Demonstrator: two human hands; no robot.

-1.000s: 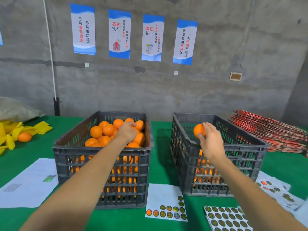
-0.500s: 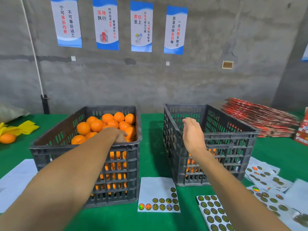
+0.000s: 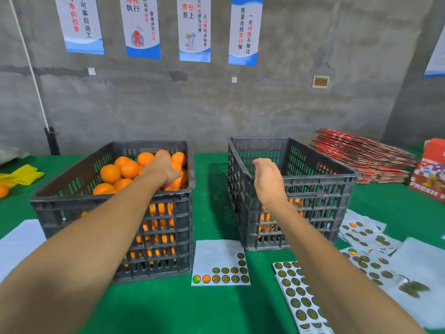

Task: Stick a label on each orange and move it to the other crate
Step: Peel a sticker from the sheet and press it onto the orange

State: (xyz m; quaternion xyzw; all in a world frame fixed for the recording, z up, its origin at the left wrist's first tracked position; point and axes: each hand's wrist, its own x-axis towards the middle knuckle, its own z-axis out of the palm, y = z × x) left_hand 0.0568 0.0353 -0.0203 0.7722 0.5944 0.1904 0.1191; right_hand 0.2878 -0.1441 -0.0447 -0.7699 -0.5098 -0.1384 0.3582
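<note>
Reaching into the left crate [image 3: 113, 208], the left hand [image 3: 161, 171] lies on the heaped oranges [image 3: 125, 169] at the crate's far right corner; its fingers curl down among the fruit and are hidden behind the back of the hand, so I cannot tell whether they grip one. The pile rises to the rim, and more fruit shows through the slots of the front wall. The right hand [image 3: 268, 180] hovers over the near left corner of the right crate [image 3: 320, 189], fingers loosely bent and holding nothing. A few oranges show low through that crate's front slots. Both crates stand side by side on the green bench [image 3: 212, 189], a strip of cloth between them. A label sheet [image 3: 220, 263] lies at the near edge in front of that gap, its round stickers mostly along its bottom row. More sheets [image 3: 366, 239] are scattered toward the bench's right edge, one partly under the right forearm. Flattened red cartons [image 3: 361, 160] are stacked at the far right corner. Yellow cloth [image 3: 21, 174] and a loose orange [image 3: 3, 190] lie at the left edge.
</note>
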